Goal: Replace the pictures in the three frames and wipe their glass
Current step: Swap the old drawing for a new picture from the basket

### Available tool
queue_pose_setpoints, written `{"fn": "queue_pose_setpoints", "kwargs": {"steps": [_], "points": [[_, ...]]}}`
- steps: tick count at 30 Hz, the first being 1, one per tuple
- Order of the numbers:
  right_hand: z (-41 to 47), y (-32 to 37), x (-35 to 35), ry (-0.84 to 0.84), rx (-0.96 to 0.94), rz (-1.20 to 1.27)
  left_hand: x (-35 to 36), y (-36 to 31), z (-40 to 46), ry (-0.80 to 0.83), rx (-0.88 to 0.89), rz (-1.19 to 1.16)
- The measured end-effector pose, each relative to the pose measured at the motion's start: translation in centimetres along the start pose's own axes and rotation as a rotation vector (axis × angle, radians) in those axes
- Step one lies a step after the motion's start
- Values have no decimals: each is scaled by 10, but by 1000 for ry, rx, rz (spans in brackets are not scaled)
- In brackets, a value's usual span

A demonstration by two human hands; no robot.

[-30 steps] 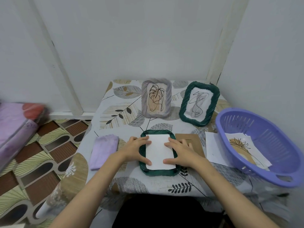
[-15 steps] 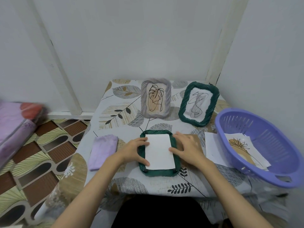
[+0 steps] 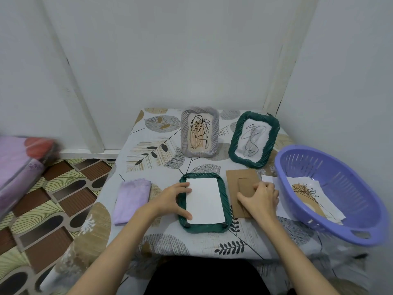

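Note:
A dark green frame (image 3: 204, 227) lies face down in front of me with a white sheet (image 3: 204, 201) set in its back. My left hand (image 3: 173, 199) holds the frame's left rim, thumb and fingers on the sheet's left edge. My right hand (image 3: 260, 199) rests on the brown cardboard backing (image 3: 237, 179) just right of the frame, fingers curled at its stand flap. A grey frame (image 3: 214, 133) and a second green frame (image 3: 235, 143) stand upright at the back, each with a line drawing.
A folded lilac cloth (image 3: 131, 200) lies left of the flat frame. A purple basket (image 3: 361, 231) at the right holds printed pictures (image 3: 308, 194), with a white paper (image 3: 269, 179) beside it. Walls close off the back and right. Bedding (image 3: 19, 167) sits on the floor at left.
My right hand left the white sheet and moved right onto the cardboard backing. My left hand stayed on the frame's left edge.

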State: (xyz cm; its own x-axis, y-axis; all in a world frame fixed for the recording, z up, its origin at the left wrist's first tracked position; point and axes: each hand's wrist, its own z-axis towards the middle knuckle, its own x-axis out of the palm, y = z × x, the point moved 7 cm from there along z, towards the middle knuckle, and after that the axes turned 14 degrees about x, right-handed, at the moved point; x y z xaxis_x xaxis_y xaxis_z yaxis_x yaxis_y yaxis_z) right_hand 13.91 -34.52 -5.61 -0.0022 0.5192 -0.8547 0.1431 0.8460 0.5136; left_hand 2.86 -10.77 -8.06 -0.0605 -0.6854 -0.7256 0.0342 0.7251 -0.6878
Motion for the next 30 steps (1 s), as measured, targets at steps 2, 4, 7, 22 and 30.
{"fn": "queue_pose_setpoints", "kwargs": {"steps": [2, 4, 7, 22, 30], "points": [[0, 2, -3, 45, -28, 112, 0, 1, 0, 2, 7, 0], [-2, 5, -3, 108, -43, 190, 1, 2, 0, 0, 13, -11], [-8, 11, -6, 117, -98, 181, 1, 2, 0, -8, 26, -20], [-61, 60, 27, 390, -218, -23, -8, 11, -6, -108, 39, -229], [-70, 67, 36, 347, -257, -111, -10, 13, -11, -123, 27, -222]]}}
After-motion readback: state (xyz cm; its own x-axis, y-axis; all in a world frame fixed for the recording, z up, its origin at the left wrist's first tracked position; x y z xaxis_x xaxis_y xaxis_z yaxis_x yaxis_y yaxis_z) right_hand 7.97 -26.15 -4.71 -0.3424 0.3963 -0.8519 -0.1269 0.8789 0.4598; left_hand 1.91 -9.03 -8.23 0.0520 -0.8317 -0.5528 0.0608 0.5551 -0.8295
